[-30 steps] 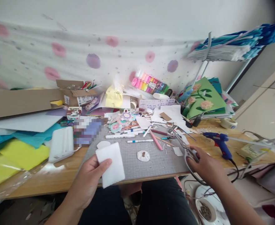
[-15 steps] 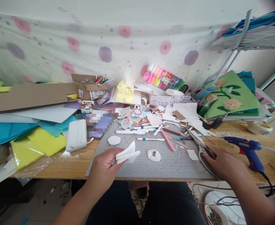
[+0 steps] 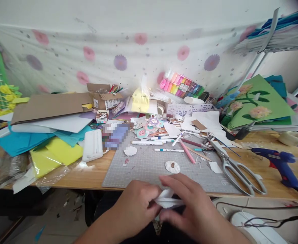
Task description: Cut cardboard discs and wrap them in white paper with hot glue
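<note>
My left hand [image 3: 139, 206] pinches a folded piece of thin white paper [image 3: 167, 199] just over the table's front edge. My right hand [image 3: 192, 203] is at the paper's right end, its thumb and fingers apart around it. Whether its palm touches the paper I cannot tell. Behind my hands, a round white paper piece [image 3: 172, 166] with a brown centre lies on the grey cutting mat [image 3: 144, 173]. A plain white paper disc [image 3: 130, 151] rests farther left. Large metal scissors [image 3: 236, 167] lie at the mat's right side, handles toward me.
A blue hot glue gun [image 3: 278, 162] with a cord lies at the right. Markers [image 3: 168, 150] and paper scraps crowd the mat's back. On the left are a white box-shaped device [image 3: 92, 145] and yellow sheets [image 3: 65, 150]. Cardboard [image 3: 49, 105] is stacked behind.
My right hand has let go of the scissors and moved left to the paper. My left hand has brought the folded paper right and closer to me. The camera view has shifted slightly left.
</note>
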A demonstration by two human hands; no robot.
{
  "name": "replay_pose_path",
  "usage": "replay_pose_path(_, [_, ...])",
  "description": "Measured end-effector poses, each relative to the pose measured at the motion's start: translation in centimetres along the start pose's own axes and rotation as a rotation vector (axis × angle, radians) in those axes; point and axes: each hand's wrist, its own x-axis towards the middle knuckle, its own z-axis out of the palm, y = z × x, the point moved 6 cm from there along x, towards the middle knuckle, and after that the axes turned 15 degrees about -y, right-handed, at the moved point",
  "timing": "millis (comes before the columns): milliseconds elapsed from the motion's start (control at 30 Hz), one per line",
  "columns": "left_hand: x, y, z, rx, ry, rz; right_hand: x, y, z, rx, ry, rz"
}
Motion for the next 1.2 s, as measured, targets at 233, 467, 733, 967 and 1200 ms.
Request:
replay_pose_path(233, [-1.8, -2.1, -1.0, -0.301, 0.122, -0.158, 0.7, 1.3, 0.2, 0.191, 0.143, 0.038])
replay_pose_path(467, [-2.1, -2.6, -1.2, -0.256, 0.235, -0.114, -0.1, 1.2, -0.4, 0.217, 0.275, 0.068])
replay_pose_path(733, [-2.0, -2.8, -0.3, -0.333, 0.116, -0.121, -1.5, 1.3, 1.2, 0.101, 0.267, -0.004])
replay_pose_path(967, [-2.2, -3.5, 0.2, -0.377, 0.223, -0.126, -2.7, 2.3, 1.1, 0.033, 0.457, 0.093])
replay_pose_path(1200, [-1.2, -3.1, 1.7, -0.786, 0.273, -0.02, -2.6, 2.1, 1.0, -0.024, 0.498, 0.111])
